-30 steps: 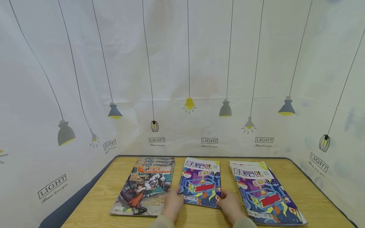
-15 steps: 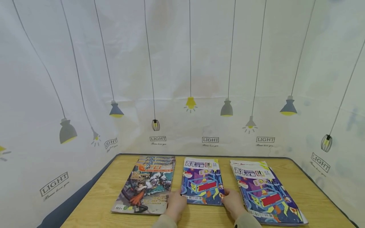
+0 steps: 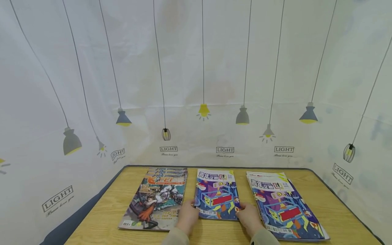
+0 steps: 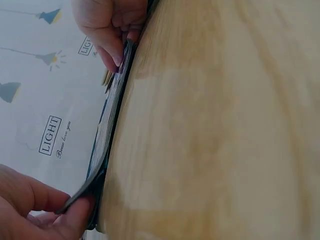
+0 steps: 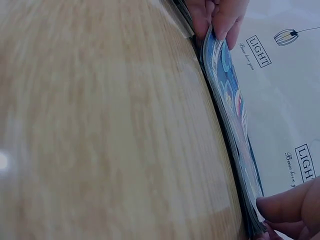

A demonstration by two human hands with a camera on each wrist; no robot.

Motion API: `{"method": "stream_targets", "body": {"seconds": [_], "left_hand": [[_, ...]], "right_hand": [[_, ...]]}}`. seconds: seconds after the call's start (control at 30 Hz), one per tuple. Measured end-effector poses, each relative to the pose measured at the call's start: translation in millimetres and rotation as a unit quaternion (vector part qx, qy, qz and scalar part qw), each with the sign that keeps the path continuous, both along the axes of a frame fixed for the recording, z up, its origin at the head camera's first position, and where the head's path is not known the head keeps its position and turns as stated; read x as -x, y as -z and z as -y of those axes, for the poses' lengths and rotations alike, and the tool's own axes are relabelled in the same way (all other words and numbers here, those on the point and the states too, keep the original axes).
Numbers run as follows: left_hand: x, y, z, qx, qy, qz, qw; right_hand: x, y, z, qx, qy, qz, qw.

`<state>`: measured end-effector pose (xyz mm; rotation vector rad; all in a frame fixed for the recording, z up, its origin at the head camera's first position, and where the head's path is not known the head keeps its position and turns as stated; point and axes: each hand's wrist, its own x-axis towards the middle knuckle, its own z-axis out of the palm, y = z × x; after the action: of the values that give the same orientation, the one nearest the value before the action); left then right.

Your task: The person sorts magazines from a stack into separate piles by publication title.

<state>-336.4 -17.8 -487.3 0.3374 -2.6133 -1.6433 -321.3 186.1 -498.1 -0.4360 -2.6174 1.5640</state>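
Observation:
A purple-and-blue magazine [image 3: 216, 195] with a white title band lies in the middle of the wooden table, its spine direction running away from me. My left hand [image 3: 188, 214] pinches its near left corner between thumb and fingers; the left wrist view shows that corner [image 4: 75, 197] bent up slightly off the tabletop. On the near right corner, my right hand [image 3: 249, 217] has a similar pinch. From the right wrist view, the right thumb [image 5: 280, 205] presses on the cover while the fingers sit at the edge, partly hidden. The magazine's near edge shows a thick layer of pages.
Left of the hands lies a fanned pile of comic magazines [image 3: 154, 204] with a dark illustrated cover. At right is a stack of magazines [image 3: 286, 211] with the same purple cover. A white curtain [image 3: 196, 75] printed with lamps surrounds the wooden table [image 3: 211, 234].
The middle magazine has shifted slightly away from me and straightened a little, with both hands staying at its near corners. Both side piles lie as before.

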Motion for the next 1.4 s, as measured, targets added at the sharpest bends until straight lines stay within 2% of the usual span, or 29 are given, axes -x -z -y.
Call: {"method": "stream_targets", "body": {"seconds": [0.13, 0.23, 0.33, 0.53, 0.7, 0.9, 1.0, 1.13, 1.23, 1.4], "left_hand": [[-0.1, -0.5, 2, -0.097, 0.022, 0.017, 0.9949], [-2.1, 1.7, 3, -0.165, 0.038, 0.024, 0.9852], [-4.4, 4.9, 3, -0.212, 0.036, 0.028, 0.9761], [-1.1, 8.6, 3, -0.280, 0.022, 0.037, 0.9590], [2.9, 11.2, 5, -0.331, 0.020, 0.035, 0.9428], [2.8, 9.3, 7, -0.356, 0.013, 0.047, 0.9332], [-0.2, 7.1, 8, -0.359, 0.019, 0.045, 0.9320], [-2.9, 8.6, 10, -0.344, 0.030, 0.041, 0.9376], [-4.7, 10.8, 11, -0.328, 0.044, 0.031, 0.9431], [-8.8, 11.6, 13, -0.291, 0.080, 0.024, 0.9532]], "right_hand": [[0.2, 2.6, 0, 0.004, -0.002, -0.006, 1.000], [0.3, 3.9, 0, 0.016, -0.002, -0.008, 1.000], [0.6, 4.8, 0, 0.024, 0.000, -0.006, 1.000], [-1.2, 2.3, -1, 0.056, 0.009, -0.002, 0.998], [-2.2, -3.1, -3, 0.105, 0.026, 0.024, 0.994], [-3.4, -7.7, -5, 0.143, 0.028, 0.029, 0.989], [-4.7, -8.3, -5, 0.181, 0.018, 0.017, 0.983], [-4.4, -8.4, -6, 0.226, 0.003, 0.018, 0.974], [-4.0, -8.8, -8, 0.236, -0.002, 0.038, 0.971], [-6.3, -6.8, -10, 0.221, -0.004, 0.062, 0.973]]}}
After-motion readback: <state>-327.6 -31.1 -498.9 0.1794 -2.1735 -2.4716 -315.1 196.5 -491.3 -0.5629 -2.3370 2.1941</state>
